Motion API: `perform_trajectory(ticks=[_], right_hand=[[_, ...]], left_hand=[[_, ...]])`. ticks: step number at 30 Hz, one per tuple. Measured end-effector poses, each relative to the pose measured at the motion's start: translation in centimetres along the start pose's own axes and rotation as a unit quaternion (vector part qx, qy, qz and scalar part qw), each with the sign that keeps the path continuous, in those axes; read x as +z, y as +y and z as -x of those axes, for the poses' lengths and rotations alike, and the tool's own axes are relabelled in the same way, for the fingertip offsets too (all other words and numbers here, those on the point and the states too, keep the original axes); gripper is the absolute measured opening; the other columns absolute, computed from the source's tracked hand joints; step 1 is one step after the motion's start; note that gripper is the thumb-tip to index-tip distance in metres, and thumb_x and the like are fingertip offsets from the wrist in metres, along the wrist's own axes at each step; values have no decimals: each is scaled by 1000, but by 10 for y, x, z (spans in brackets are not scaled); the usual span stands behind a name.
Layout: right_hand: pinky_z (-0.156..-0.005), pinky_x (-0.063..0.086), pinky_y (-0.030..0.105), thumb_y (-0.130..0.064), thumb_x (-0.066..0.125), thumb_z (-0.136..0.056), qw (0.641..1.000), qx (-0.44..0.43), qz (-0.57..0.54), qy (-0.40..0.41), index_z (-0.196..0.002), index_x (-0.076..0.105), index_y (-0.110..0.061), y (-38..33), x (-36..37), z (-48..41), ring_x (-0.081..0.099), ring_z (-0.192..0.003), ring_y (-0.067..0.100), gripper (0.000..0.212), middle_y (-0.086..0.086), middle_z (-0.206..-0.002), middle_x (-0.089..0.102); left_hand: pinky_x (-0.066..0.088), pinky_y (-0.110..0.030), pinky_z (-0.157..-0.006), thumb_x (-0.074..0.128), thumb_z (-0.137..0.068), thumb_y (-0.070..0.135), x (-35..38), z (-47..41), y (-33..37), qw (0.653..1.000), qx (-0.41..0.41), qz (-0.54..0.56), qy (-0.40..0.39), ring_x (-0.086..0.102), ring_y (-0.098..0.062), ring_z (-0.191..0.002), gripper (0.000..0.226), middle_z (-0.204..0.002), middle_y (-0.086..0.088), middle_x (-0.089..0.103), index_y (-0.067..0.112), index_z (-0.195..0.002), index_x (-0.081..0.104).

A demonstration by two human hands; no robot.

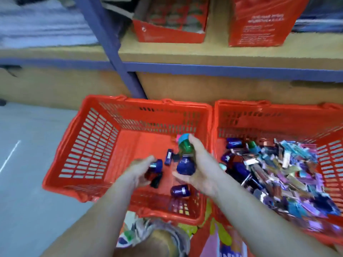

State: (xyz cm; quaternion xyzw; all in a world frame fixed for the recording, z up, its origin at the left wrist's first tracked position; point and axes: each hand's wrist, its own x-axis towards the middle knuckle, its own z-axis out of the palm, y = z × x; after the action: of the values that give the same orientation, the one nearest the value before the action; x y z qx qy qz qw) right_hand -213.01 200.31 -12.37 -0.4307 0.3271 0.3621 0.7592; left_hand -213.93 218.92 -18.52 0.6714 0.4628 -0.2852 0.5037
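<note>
Two red plastic baskets stand side by side on the floor. Over the left basket (pixel 89 134), my right hand (pixel 200 164) grips a green bottle with a teal cap (pixel 185 147) together with a dark blue bottle (pixel 185 166). My left hand (pixel 141 170) hovers low in the same basket with its fingers curled around a small blue container (pixel 157 165); the frame is blurred there. A purple jar (pixel 179 190), a small blue tube (pixel 168 156) and a black piece (pixel 156 179) lie on the basket floor.
The right basket (pixel 241 112) is heaped with several small purple, blue and pink packets and bottles. Behind stands a blue metal shelf frame (pixel 118 67) with wooden boards carrying red cartons (pixel 167 32). Grey floor lies to the left.
</note>
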Motion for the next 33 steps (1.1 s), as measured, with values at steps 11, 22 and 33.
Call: perform_trajectory(ticks=[11,22,33], right_hand=[[-99,50,37,-15,54,-98,990,-70,113,50,-132,53,-14,0,11,8,61,-110,23,34,9,-119,64],[-68,47,32,-14,49,-101,922,-123,321,178,-104,65,-8,-83,-154,46,62,-81,28,18,17,-95,68],[-117,2,51,-73,54,-59,662,119,740,5,-128,48,-58,13,-288,-40,21,-144,32,71,5,-141,49]], left_hand=[[57,-50,-77,50,-74,15,-7,-21,21,971,162,73,161,71,-36,-84,20,-92,-21,72,11,-81,68],[48,-26,-76,56,-83,4,150,130,63,827,483,-257,-130,64,-18,-83,23,-84,5,71,17,-88,74],[38,-44,-106,60,-88,23,257,56,4,733,276,-611,-111,39,-35,-131,49,-140,-17,46,8,-132,44]])
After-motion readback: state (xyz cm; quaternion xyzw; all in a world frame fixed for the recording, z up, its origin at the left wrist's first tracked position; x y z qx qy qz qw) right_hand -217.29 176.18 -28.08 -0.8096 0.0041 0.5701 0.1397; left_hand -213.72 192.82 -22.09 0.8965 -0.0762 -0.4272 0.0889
